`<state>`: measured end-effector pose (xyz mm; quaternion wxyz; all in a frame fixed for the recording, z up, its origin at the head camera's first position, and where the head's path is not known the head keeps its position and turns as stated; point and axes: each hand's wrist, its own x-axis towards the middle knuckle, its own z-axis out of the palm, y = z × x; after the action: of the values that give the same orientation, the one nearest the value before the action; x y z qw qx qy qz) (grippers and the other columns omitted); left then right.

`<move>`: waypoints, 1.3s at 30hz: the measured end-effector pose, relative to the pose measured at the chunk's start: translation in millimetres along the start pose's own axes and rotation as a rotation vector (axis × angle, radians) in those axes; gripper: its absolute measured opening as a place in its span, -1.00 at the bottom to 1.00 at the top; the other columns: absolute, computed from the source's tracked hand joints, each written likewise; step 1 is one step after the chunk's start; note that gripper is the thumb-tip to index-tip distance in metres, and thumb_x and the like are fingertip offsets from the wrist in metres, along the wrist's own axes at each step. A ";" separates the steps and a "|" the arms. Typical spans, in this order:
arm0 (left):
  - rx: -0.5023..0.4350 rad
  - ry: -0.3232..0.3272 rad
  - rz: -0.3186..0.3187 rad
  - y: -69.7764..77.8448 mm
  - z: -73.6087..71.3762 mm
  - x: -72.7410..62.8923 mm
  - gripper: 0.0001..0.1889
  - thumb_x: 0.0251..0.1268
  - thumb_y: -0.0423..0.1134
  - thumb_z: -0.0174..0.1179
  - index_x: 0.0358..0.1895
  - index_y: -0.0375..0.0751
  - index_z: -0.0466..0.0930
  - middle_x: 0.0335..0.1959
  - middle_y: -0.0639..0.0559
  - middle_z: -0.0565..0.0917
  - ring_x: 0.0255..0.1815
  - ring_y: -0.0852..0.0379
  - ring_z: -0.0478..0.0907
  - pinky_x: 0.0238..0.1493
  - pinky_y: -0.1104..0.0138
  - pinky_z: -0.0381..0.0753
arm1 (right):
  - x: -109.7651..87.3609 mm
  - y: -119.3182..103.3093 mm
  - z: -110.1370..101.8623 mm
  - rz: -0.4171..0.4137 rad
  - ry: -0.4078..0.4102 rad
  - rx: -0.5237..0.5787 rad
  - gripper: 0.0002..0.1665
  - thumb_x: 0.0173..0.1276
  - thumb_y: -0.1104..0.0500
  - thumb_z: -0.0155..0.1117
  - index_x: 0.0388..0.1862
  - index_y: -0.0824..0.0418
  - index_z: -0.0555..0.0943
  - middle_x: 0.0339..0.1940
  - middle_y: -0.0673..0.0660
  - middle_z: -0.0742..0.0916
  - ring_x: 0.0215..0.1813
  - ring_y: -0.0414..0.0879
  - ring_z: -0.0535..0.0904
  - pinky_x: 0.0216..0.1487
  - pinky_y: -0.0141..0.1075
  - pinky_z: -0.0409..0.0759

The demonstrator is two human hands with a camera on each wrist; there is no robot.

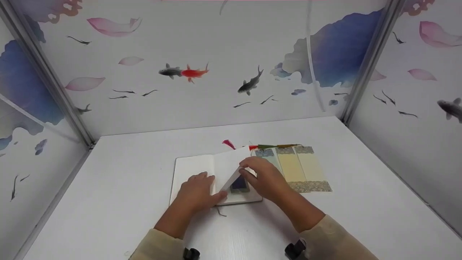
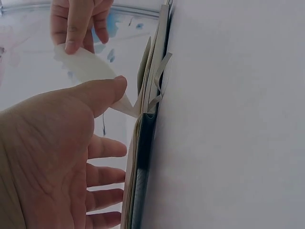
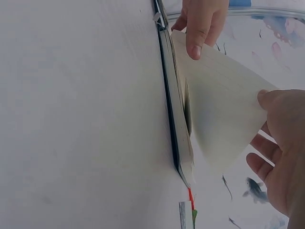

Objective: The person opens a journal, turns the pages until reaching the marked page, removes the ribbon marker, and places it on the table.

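Note:
An open notebook [image 1: 193, 164] with blank white pages and a dark cover lies on the table. My left hand [image 1: 196, 193] rests on its left page with fingers extended; the thumb reaches across to the foot of the turned-up page. Between thumb and fingers, my right hand [image 1: 265, 177] pinches the outer edge of that page [image 3: 219, 105], which slants up from the right side. Under the raised page, a small card with a dark blue panel [image 1: 238, 183] shows on the page below. A thin ribbon [image 2: 162, 71] sticks out from the notebook's near edge.
Right of the notebook lie several bookmark-like strips [image 1: 291, 164] with patterned ends, partly behind my right hand. Above them stretches a red and green tasselled cord [image 1: 267, 146]. A pink tassel [image 1: 228, 144] lies past the notebook's far edge. Painted panels [image 1: 216, 104] enclose the white table [image 1: 119, 202].

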<state>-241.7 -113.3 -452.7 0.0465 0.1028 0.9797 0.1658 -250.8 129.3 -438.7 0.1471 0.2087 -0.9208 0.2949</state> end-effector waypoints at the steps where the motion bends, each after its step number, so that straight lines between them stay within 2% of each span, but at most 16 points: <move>1: -0.004 0.007 0.001 -0.2 0.2 0.3 -0.15 0.36 0.36 0.28 0.55 -0.12 0.48 0.60 -0.18 0.48 0.61 -0.26 0.41 0.59 -0.21 0.42 | 0.2 0.1 -0.3 -0.003 0.010 0.003 -0.79 0.58 0.01 0.37 0.12 -0.07 0.76 0.17 -0.06 0.82 0.33 -0.05 0.71 0.42 -0.03 0.67; 6: -0.006 0.030 0.015 -1.4 1.5 2.9 -0.15 0.36 0.30 0.32 0.58 -0.12 0.44 0.55 -0.13 0.54 0.56 -0.22 0.47 0.56 -0.19 0.46 | 0.6 1.3 -0.5 0.018 0.024 0.004 -0.72 0.57 -0.01 0.38 0.19 -0.09 0.74 0.22 -0.08 0.79 0.39 -0.05 0.68 0.46 -0.02 0.64; 14: -0.037 0.069 -0.019 -1.4 1.2 6.5 -0.01 0.34 0.23 0.41 0.71 -0.10 0.20 0.57 -0.14 0.51 0.52 -0.21 0.52 0.50 -0.19 0.53 | 1.1 1.5 1.6 0.111 -0.037 0.001 -0.49 0.51 -0.05 0.46 0.38 -0.11 0.63 0.41 -0.06 0.71 0.54 -0.03 0.57 0.55 0.00 0.56; 17: -0.057 0.107 -0.035 -1.9 2.1 7.2 0.12 0.31 0.23 0.44 0.78 -0.01 -0.03 0.67 -0.15 0.36 0.61 -0.22 0.43 0.54 -0.20 0.49 | 1.1 0.9 2.1 0.134 -0.063 0.004 -0.47 0.50 -0.07 0.46 0.41 -0.13 0.62 0.44 -0.07 0.69 0.56 -0.05 0.55 0.56 -0.01 0.55; 21: -0.050 0.196 -0.010 -2.7 1.8 8.0 0.29 0.25 0.20 0.51 0.80 0.12 -0.29 0.79 -0.15 0.07 0.70 -0.24 0.28 0.59 -0.19 0.43 | 1.7 1.1 1.8 0.164 -0.095 0.004 -0.45 0.50 -0.09 0.45 0.42 -0.18 0.60 0.48 -0.09 0.66 0.59 -0.06 0.53 0.56 -0.01 0.54; 27: 0.012 0.336 0.020 -1.8 -2.5 7.2 0.46 0.10 0.17 0.62 0.78 0.25 -0.47 0.84 -0.04 -0.31 0.82 -0.22 -0.07 0.69 -0.23 0.22 | 3.2 4.4 2.3 0.193 -0.131 0.012 -0.40 0.49 -0.11 0.46 0.46 -0.14 0.59 0.52 -0.03 0.63 0.60 0.00 0.51 0.56 0.04 0.54; 32: 0.091 0.385 0.038 -0.9 -5.2 6.7 0.47 0.06 0.19 0.64 0.78 0.28 -0.44 0.83 -0.05 -0.42 0.84 -0.24 -0.26 0.73 -0.28 0.08 | 5.7 7.5 5.1 0.259 -0.198 0.022 -0.32 0.47 -0.16 0.46 0.52 -0.13 0.54 0.59 -0.01 0.57 0.66 0.03 0.44 0.61 0.09 0.47; 39: 0.149 0.363 0.021 -1.4 -11.1 6.2 0.33 0.04 0.20 0.65 0.79 0.33 -0.14 0.84 -0.03 -0.31 0.85 -0.23 -0.31 0.73 -0.34 -0.02 | 20.1 9.5 12.9 0.326 -0.351 0.016 -0.08 0.45 -0.25 0.45 0.69 -0.16 0.33 0.75 0.02 0.38 0.78 0.10 0.23 0.71 0.22 0.26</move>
<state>-249.4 -116.7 -443.1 -0.1405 0.0848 0.9804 0.1091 -274.7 122.5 -445.5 -0.0666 0.1066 -0.9514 0.2811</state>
